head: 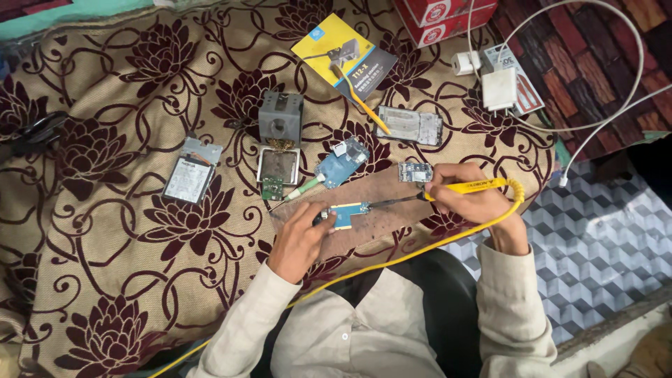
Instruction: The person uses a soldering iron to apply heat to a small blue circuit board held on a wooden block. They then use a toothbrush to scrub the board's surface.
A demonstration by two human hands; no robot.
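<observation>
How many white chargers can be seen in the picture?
2. A small charger lies near the red boxes; a bigger charger lies right of it, on a card. Others may be hidden.

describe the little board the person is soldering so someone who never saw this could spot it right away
On the flowered beige and maroon cloth, find the bare wooden board in front of the person. The small circuit board lies near its left end, pinned by the left hand, with the tip of the yellow-handled soldering iron in the right hand reaching it. Unlike the other boards nearby, it is a narrow blue strip.
</observation>
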